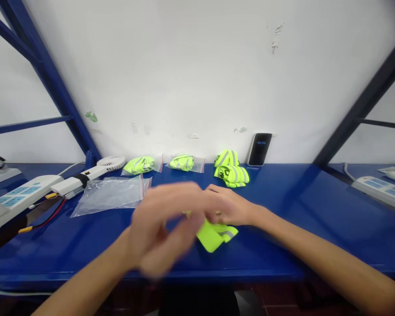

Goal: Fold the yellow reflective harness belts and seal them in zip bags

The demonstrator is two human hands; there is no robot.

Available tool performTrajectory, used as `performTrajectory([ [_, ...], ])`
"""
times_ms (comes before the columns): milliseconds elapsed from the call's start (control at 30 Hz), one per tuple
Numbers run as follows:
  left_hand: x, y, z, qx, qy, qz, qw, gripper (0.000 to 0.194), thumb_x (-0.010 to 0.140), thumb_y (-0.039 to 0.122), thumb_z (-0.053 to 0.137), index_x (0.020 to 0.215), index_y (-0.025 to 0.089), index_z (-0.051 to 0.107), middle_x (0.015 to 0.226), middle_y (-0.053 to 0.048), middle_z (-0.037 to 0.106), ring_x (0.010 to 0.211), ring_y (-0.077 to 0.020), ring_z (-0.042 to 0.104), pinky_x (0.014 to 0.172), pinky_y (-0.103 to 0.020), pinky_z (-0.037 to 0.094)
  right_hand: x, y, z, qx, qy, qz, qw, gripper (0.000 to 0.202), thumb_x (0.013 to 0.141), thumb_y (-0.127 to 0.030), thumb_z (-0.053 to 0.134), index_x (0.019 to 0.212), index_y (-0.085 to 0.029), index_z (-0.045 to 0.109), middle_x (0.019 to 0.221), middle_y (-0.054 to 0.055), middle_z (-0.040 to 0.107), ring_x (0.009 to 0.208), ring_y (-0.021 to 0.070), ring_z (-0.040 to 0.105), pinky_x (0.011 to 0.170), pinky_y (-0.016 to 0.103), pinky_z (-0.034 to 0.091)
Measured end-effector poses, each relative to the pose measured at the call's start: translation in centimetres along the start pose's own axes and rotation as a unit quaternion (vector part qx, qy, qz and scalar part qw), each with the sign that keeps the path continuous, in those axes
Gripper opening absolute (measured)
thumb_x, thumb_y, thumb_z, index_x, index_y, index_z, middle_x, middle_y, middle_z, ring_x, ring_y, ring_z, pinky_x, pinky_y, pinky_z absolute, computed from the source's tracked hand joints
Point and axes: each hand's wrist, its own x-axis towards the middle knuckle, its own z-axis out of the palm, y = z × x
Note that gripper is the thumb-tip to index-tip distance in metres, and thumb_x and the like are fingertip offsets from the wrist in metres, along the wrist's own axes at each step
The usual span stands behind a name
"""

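A fluorescent yellow reflective strap (212, 237) with a grey stripe lies bunched just above the blue table near its front edge. My right hand (228, 205) comes in from the right, its fingers curled closed on the upper part of the strap. My left hand (169, 224) is in front of it, smeared by motion. Its fingers reach over toward the right hand and its thumb is near the strap; whether it grips any of the strap cannot be made out. Part of the strap is hidden behind both hands.
Two bagged yellow straps (140, 165) and loose rolled ones (232, 173) lie along the wall. Clear zip bags (110, 193) are at left, beside a white fan (112, 162) and power strip (24, 193). A phone (260, 149) leans on the wall; another power strip (383, 188) is right.
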Motion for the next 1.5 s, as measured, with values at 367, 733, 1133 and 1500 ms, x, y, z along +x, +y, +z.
performTrajectory([
  [367, -2.7, -13.5, 2.3, 0.116, -0.122, -0.037, 0.985, 0.069, 0.081, 0.029, 0.062, 0.145, 0.021, 0.037, 0.149, -0.017, 0.036, 0.137, -0.0335, 0.036, 0.114, -0.05, 0.03, 2.9, 2.0, 2.8, 0.55, 0.248, 0.206, 0.771, 0.038, 0.074, -0.03, 0.06, 0.11, -0.023, 0.054, 0.081, -0.002, 0.06, 0.064, 0.015, 0.055, 0.051, 0.025, 0.045],
  [733, -3.3, -13.3, 3.5, 0.01, -0.051, -0.098, 0.994, 0.034, 0.082, 0.019, 0.062, 0.116, 0.018, 0.061, 0.118, -0.012, 0.064, 0.112, -0.0238, 0.059, 0.1, -0.038, 0.045, 0.7, 2.1, 0.5, 0.536, 0.027, 0.173, 0.826, 0.049, 0.086, -0.058, 0.052, 0.115, -0.019, 0.06, 0.069, 0.001, 0.064, 0.051, 0.0137, 0.056, 0.046, 0.025, 0.045],
  [1133, -3.8, -15.1, 3.6, -0.227, 0.128, -0.305, 0.916, 0.049, 0.07, 0.046, 0.077, 0.103, 0.01, 0.067, 0.1, -0.011, 0.073, 0.09, -0.0237, 0.067, 0.078, -0.03, 0.052, -0.7, 3.4, -1.5, 0.049, 0.202, 0.009, 0.978, 0.088, 0.082, -0.038, 0.068, 0.154, -0.029, 0.018, 0.149, 0.015, 0.04, 0.119, 0.0303, 0.057, 0.099, 0.052, 0.046],
  [1500, -3.8, -13.8, 4.7, -0.258, 0.139, -0.325, 0.899, 0.048, 0.063, 0.045, 0.082, 0.094, 0.01, 0.07, 0.091, -0.009, 0.074, 0.079, -0.0226, 0.068, 0.069, -0.029, 0.053, 0.1, 2.5, 0.5, -0.172, 0.271, -0.151, 0.935, 0.056, 0.091, -0.01, 0.05, 0.144, -0.027, 0.043, 0.146, 0.016, 0.041, 0.133, 0.032, 0.044, 0.095, 0.045, 0.052],
])
